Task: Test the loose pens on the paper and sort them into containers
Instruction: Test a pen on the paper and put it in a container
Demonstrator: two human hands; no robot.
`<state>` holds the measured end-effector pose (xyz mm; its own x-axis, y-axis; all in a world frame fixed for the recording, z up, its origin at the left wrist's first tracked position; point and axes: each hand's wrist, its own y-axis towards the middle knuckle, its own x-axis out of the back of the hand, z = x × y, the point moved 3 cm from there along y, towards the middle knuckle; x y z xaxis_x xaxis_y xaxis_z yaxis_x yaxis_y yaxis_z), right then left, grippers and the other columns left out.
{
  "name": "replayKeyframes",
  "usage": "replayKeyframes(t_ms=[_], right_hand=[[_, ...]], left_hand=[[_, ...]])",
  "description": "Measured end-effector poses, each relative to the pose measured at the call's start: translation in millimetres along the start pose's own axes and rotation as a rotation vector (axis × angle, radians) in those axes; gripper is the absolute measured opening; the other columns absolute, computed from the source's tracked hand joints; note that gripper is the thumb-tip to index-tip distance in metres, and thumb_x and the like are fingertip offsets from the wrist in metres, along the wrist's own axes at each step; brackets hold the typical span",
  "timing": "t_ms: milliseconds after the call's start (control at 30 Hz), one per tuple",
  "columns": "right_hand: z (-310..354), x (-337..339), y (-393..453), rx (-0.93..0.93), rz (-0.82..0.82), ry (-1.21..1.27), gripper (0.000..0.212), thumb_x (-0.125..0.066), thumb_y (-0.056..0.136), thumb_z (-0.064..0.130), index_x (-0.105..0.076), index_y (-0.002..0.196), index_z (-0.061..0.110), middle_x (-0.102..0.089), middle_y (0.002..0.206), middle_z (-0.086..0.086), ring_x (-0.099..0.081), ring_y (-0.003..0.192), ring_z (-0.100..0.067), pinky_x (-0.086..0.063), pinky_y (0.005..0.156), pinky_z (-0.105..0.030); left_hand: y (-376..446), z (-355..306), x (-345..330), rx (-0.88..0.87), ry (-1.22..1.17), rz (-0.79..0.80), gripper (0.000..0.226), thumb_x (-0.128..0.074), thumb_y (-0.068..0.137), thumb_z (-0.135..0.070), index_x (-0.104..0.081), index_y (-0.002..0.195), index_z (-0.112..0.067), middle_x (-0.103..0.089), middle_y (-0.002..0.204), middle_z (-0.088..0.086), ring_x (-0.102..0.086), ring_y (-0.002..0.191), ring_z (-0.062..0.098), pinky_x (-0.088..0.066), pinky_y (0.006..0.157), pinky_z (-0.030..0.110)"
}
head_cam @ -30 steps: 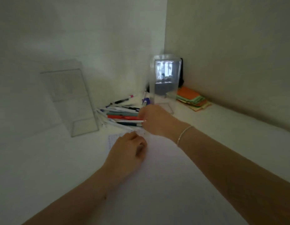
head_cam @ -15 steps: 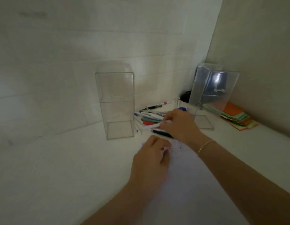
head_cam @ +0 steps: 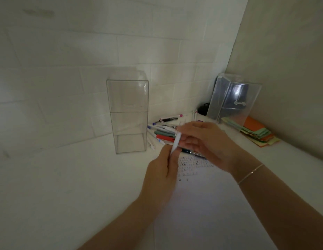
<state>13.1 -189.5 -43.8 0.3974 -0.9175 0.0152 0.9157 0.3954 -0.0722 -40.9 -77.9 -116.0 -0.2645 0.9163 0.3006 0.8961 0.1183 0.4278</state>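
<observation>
A white pen [head_cam: 176, 143] is held upright above the paper [head_cam: 207, 204]. My left hand [head_cam: 163, 175] grips its lower end and my right hand [head_cam: 206, 141] holds its upper part. A heap of loose pens [head_cam: 162, 131] lies behind my hands, with a dark pen [head_cam: 191, 152] partly under my right hand. The paper carries small scribble marks near its far edge. A tall clear container [head_cam: 128, 114] stands left of the heap. A second clear container [head_cam: 233, 98] stands in the corner at the right.
A stack of orange and green paper notes [head_cam: 254, 131] lies by the right wall. A small dark object [head_cam: 204, 109] sits in the corner behind the pens. White brick wall runs behind the white counter [head_cam: 66, 186].
My right hand has lifted a white pen out of the heap and my left hand has come up off the paper and taken its lower end. The view has swung left.
</observation>
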Motion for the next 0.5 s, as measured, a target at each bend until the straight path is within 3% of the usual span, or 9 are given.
replayKeyframes(t_ms=[67, 133, 200, 300, 367, 500], right_hand=[[-12, -5, -3, -0.021, 0.044, -0.068, 0.016, -0.062, 0.088, 0.015, -0.07, 0.087, 0.001, -0.069, 0.079, -0.011, -0.068, 0.077, -0.019, -0.056, 0.074, -0.022], [-18, -4, -4, -0.021, -0.014, -0.082, 0.02, -0.055, 0.092, 0.015, -0.069, 0.094, 0.0, -0.07, 0.08, -0.008, -0.067, 0.077, -0.018, -0.057, 0.072, -0.023], [-18, 4, -2, -0.014, -0.105, -0.015, 0.019, -0.051, 0.095, 0.014, -0.066, 0.097, 0.002, -0.068, 0.077, -0.009, -0.067, 0.075, -0.022, -0.058, 0.073, -0.027], [-20, 11, 0, -0.05, -0.129, 0.18, 0.016, -0.046, 0.095, 0.008, -0.061, 0.099, 0.003, -0.056, 0.067, -0.007, -0.058, 0.064, -0.02, -0.056, 0.064, -0.03], [-23, 14, 1, -0.058, -0.118, 0.414, 0.017, -0.044, 0.091, 0.012, -0.058, 0.085, 0.006, -0.041, 0.06, -0.002, -0.041, 0.053, -0.014, -0.042, 0.052, -0.023], [-22, 27, 4, -0.093, -0.13, 0.744, 0.044, -0.044, 0.086, 0.048, -0.04, 0.056, 0.016, -0.024, 0.052, 0.004, -0.02, 0.043, -0.01, -0.016, 0.044, -0.021]], left_hand=[[-2, 0, -2, 0.026, -0.022, 0.04, 0.027, -0.032, 0.09, -0.044, -0.053, 0.089, -0.027, -0.05, 0.052, -0.007, -0.047, 0.047, 0.007, -0.038, 0.048, 0.018], [-3, 2, -4, 0.078, -0.073, 0.081, 0.032, -0.035, 0.089, -0.047, -0.057, 0.083, -0.024, -0.058, 0.055, -0.006, -0.054, 0.049, 0.006, -0.047, 0.053, 0.02], [-1, 6, -3, 0.121, -0.134, 0.086, 0.038, -0.038, 0.089, -0.047, -0.061, 0.08, -0.018, -0.063, 0.062, -0.003, -0.061, 0.057, 0.01, -0.053, 0.061, 0.026], [1, 11, -2, 0.146, -0.113, 0.094, 0.034, -0.042, 0.093, -0.04, -0.062, 0.085, -0.015, -0.065, 0.071, -0.002, -0.061, 0.063, 0.005, -0.05, 0.063, 0.016], [2, 12, -5, 0.164, -0.113, 0.119, 0.028, -0.043, 0.096, -0.033, -0.063, 0.087, -0.015, -0.066, 0.075, -0.002, -0.061, 0.066, 0.003, -0.047, 0.065, 0.013], [1, 12, -6, 0.166, -0.129, 0.127, 0.032, -0.038, 0.099, -0.025, -0.065, 0.085, -0.013, -0.065, 0.075, -0.001, -0.057, 0.063, 0.001, -0.044, 0.062, 0.011]])
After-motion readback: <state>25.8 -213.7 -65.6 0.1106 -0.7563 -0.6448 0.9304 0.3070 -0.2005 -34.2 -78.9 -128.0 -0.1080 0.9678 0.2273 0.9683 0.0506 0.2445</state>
